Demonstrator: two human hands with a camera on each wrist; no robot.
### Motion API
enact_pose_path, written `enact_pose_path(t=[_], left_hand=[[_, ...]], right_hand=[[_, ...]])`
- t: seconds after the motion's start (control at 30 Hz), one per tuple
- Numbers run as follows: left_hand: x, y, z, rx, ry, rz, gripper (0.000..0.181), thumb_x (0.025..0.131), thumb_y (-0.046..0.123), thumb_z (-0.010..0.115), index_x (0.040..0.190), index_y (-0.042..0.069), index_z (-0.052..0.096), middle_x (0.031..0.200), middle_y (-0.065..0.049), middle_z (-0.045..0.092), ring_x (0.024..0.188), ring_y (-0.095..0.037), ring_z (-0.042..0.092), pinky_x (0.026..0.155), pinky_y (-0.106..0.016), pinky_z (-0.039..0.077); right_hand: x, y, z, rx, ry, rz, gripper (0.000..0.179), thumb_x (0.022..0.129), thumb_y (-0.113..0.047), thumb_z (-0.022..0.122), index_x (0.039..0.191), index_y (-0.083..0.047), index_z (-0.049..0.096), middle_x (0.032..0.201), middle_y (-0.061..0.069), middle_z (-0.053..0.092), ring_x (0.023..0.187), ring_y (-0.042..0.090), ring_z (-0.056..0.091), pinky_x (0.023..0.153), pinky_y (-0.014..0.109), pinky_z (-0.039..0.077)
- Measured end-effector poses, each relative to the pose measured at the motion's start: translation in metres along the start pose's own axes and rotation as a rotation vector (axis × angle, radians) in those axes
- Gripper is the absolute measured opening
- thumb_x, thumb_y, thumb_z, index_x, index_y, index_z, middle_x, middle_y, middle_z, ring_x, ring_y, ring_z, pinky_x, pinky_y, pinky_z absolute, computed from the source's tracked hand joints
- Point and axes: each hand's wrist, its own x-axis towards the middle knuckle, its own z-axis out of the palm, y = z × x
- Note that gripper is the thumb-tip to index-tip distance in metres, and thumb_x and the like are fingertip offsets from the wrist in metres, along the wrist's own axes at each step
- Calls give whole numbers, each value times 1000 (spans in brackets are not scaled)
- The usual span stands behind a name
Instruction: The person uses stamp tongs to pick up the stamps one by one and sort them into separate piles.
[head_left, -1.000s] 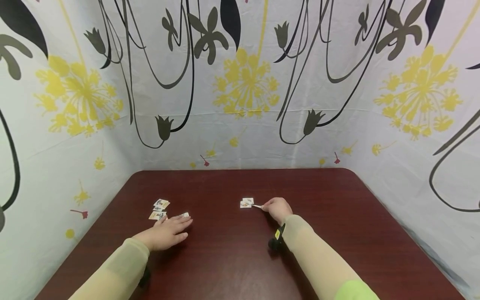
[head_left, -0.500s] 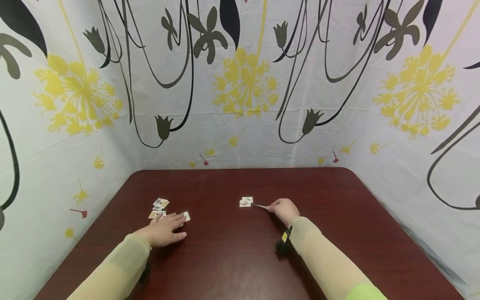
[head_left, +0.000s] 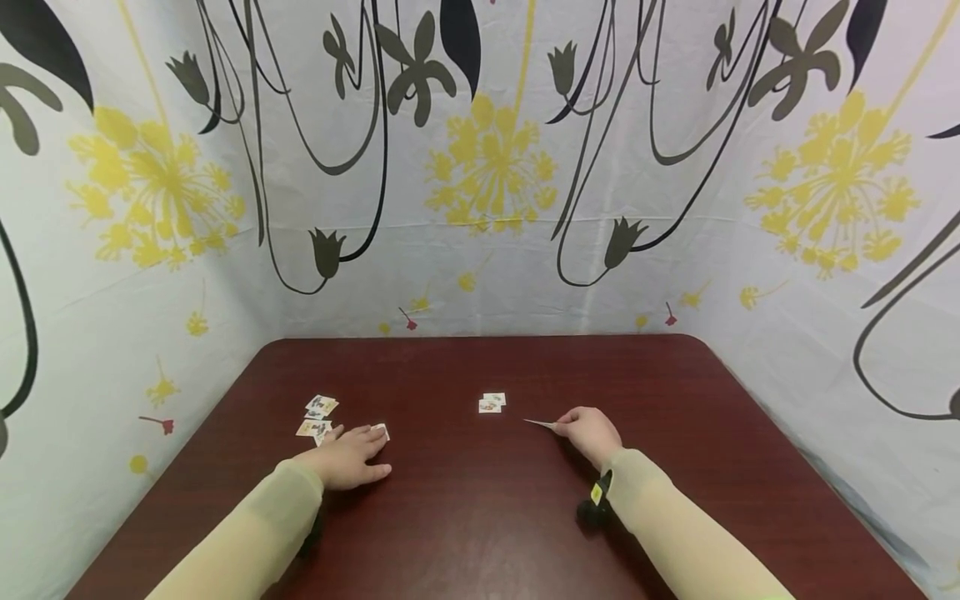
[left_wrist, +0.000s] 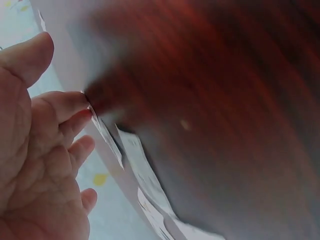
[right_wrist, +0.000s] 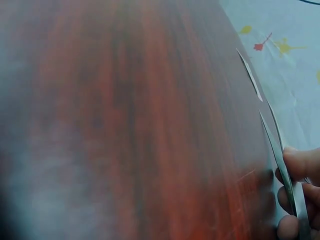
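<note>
In the head view my right hand [head_left: 591, 435] pinches a pair of slim, pointed tweezers [head_left: 540, 423], held low over the table. Two separate prongs of the tweezers [right_wrist: 280, 160] show in the right wrist view, with no card visible between them. My left hand [head_left: 348, 458] lies palm down at the left, fingers fairly straight, its fingertips on a small white card [head_left: 382, 431] that they partly cover. Beside that hand are several small picture cards [head_left: 322, 405], loosely overlapping. Two more cards [head_left: 491, 407] lie overlapping near the table's middle, left of the tweezers' tips and apart from them.
A dark red-brown table [head_left: 465, 517] with rounded far corners carries everything. White cloth [head_left: 480, 283] printed with flowers hangs behind it and along both sides. Dark wrist cameras sit under both cuffs, the right one [head_left: 591, 514] close to the tabletop.
My right hand has drawn the tweezers back and to the right, away from the two middle cards. The left hand has shifted slightly right, and the card under its fingertips sits farther right.
</note>
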Motion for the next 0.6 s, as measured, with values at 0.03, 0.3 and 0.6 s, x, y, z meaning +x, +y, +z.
enact_pose_path(t=[0.03, 0.3, 0.6], left_hand=[[1, 2, 0, -2, -2, 7, 66, 96, 49, 52, 145, 6, 43, 153, -9, 34, 142, -32, 26, 110, -62, 13], [7, 19, 1, -9, -16, 51, 65, 95, 48, 53, 146, 8, 42, 153, -6, 34, 141, -29, 29, 112, -57, 14], [9, 35, 2, -12, -15, 133, 64, 96, 45, 54, 145, 5, 43, 153, -9, 35, 140, -29, 31, 114, -54, 15]], right_hand=[[-1, 0, 0, -3, 3, 0, 16, 86, -30, 70, 92, -15, 73, 96, -2, 67, 88, 18, 59, 77, 39, 46], [-7, 2, 1, -5, -1, -11, 13, 87, -28, 69, 91, -16, 73, 95, -3, 67, 88, 17, 60, 78, 40, 46], [-14, -1, 5, -37, 5, -44, 11, 85, -29, 71, 85, -18, 74, 89, -5, 67, 80, 14, 57, 72, 35, 44]])
